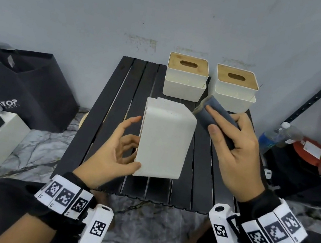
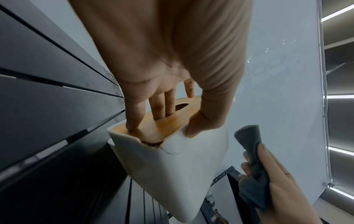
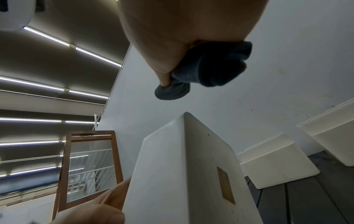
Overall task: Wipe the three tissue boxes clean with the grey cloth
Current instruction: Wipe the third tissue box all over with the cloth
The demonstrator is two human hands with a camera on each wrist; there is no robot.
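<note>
The left hand (image 1: pixel 114 151) is steadying the nearest tissue box (image 1: pixel 164 141), which is lying tipped on its side at the middle of the black slatted worktop (image 1: pixel 99 123), its wooden lid turned toward the left and its plain base turned toward the right. In the left wrist view the fingers (image 2: pixel 134 115) are lying fairly straight and pressing on the wooden lid while the thumb is hooking over the white edge, so this grip is bracing the box rather than clenching it. Moving rightward, the box's long axis is running away from the person toward the wall, and a broad white side is facing up. Just beside its far right corner, but apart from it, the right hand (image 1: pixel 237 154) is grasping the bunched grey cloth (image 1: pixel 214 113) between thumb and curled fingers; the cloth is hanging above and to the right of the box, not touching any face. The right hand is judged the nearer to the upturned side and to the base, so the coming wipe calls for a short move down and leftward. Behind, the second tissue box (image 1: pixel 186 76) and third tissue box (image 1: pixel 235 88) are standing upright against the wall, well apart from both hands.
</note>
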